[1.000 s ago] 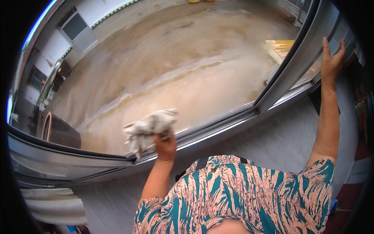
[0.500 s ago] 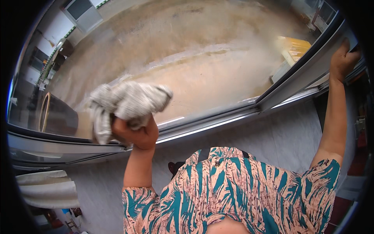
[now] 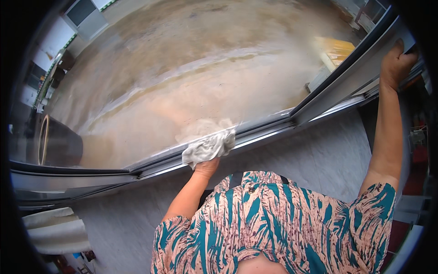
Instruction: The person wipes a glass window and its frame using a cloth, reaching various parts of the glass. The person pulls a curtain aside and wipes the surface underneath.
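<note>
At six o'clock, the left hand (image 3: 206, 167) has its fingers closed on a crumpled white cloth (image 3: 210, 147), pressed against the grey metal window track (image 3: 269, 132). At two o'clock, the right hand (image 3: 396, 64) grips the grey window frame (image 3: 351, 75).

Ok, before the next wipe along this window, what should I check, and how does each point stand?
1. Left hand grips the grey cloth: ok.
2. Cloth lies against the lower window rail: ok.
3. Right hand braced on the upright window frame: ok.
4. Glass clean: not ok, streaks show.
5. Cloth damp or dry: cannot tell.
</note>
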`<state>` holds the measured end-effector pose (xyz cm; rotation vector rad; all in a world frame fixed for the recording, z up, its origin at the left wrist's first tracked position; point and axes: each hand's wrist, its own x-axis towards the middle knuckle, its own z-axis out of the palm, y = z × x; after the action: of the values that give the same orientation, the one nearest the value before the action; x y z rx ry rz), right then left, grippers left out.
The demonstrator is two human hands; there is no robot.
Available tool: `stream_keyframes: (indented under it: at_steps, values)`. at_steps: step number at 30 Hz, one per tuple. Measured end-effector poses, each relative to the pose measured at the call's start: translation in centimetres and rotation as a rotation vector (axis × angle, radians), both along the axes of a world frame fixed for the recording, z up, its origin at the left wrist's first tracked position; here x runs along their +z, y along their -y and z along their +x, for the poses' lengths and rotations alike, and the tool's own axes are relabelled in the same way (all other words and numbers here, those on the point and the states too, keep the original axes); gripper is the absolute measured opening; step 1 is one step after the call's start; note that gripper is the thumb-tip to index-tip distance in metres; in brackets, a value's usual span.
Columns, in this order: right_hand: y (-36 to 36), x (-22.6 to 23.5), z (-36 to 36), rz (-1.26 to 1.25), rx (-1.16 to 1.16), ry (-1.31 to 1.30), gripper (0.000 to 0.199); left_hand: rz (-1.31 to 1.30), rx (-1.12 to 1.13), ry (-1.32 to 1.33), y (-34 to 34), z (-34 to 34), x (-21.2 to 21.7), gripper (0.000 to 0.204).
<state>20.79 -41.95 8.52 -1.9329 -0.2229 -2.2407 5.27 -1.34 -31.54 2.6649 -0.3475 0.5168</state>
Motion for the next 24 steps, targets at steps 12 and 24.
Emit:
stream_keyframes:
  at_steps: [12, 24]
  values:
    - [0.0, 0.6, -0.4, 0.038, -0.003, 0.026, 0.044, 0.039, 0.162, 0.192, -6.8, -6.0, 1.9, 0.052]
    - [-3.6, 0.9, -0.8, 0.062, 0.114, 0.008, 0.050, -0.023, -0.102, 0.109, 4.6, 0.7, 8.0, 0.048]
